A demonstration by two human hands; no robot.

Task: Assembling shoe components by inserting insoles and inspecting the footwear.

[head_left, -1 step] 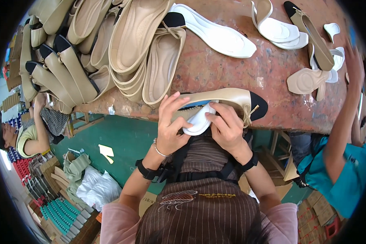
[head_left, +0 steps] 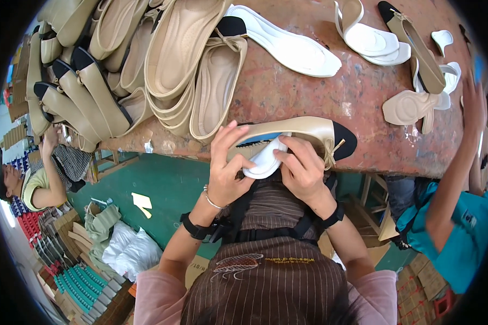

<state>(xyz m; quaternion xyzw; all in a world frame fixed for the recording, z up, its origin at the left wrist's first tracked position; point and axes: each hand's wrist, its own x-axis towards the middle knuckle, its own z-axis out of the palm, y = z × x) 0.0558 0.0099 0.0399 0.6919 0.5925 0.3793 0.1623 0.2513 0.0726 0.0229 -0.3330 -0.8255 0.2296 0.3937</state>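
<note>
A beige flat shoe (head_left: 303, 135) with a black toe cap is held at the near table (head_left: 309, 92) edge, just above the person's chest. It is clasped by the left hand (head_left: 225, 170) at the heel end, fingers curled over the upper rim, thumb below; closed grip on the shoe. A white insole (head_left: 265, 160) is pinched by the right hand (head_left: 303, 170), fingers bent over it, its heel part sticking out of the shoe opening. The shoe is probably held against the table edge so that it is steadied while the insole is worked in the opening.

Long axis of the shoe runs left to right, nearly level, toe pointing to the person's right, opening turned toward the person. The insole lies roughly along the same axis, slightly tilted downward at its left end.

A pile of beige shoes (head_left: 146, 65) is stacked at left on the table, loose white insoles (head_left: 287, 46) farther back. A co-worker's arm (head_left: 461, 162) is seen at right; another person (head_left: 32, 184) is at lower left.
</note>
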